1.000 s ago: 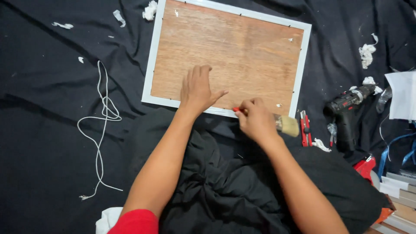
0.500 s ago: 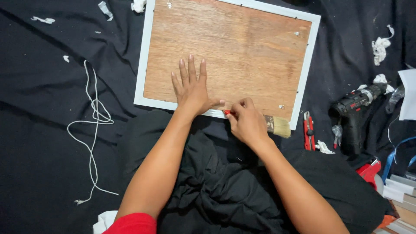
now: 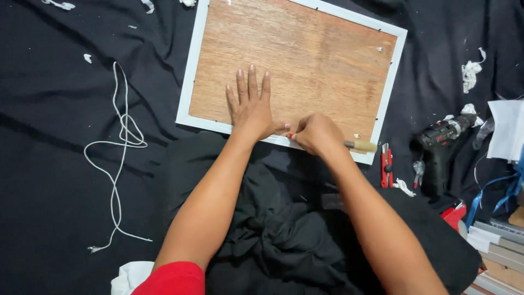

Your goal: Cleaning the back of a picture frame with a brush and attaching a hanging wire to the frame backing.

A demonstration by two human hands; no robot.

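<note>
Hiding tool tip, right hand (image 3: 317, 133) grip closed on wooden-handled tool (image 3: 360, 146); left hand (image 3: 252, 109) flat.

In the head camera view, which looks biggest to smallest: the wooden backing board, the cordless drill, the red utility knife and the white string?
1. Wooden backing board, by far.
2. White string: long in its loops but thin, so its rank against the drill is unsure.
3. Cordless drill.
4. Red utility knife, smallest.

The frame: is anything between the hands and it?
Nothing visible. The left hand lies flat on the frame's wooden back. The right hand holds a wooden-handled tool right at the near edge.
</note>
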